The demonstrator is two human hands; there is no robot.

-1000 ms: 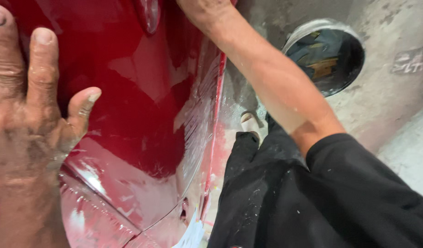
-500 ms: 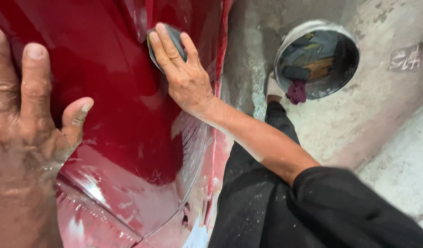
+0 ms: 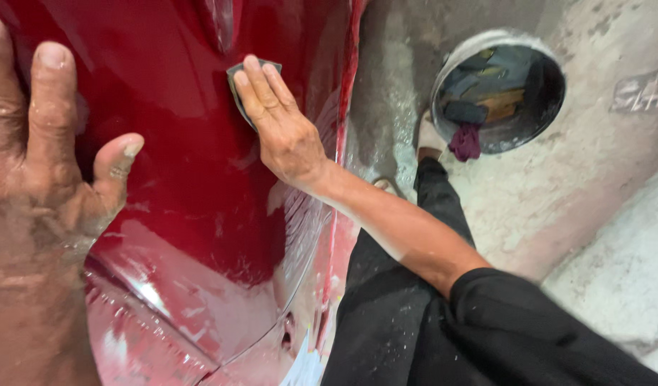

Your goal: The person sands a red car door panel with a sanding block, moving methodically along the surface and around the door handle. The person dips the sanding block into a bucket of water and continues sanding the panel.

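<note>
Two hands on wet red panel. Right hand presses dark sanding pad flat under its fingers. Left hand, spread wide, empty, braces against the panel.

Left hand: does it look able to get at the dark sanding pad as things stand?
Probably yes. The left hand lies flat on the red panel, and bare panel separates it from the dark sanding pad. But the right hand presses its fingers over most of the pad, so only an edge is free.
</note>
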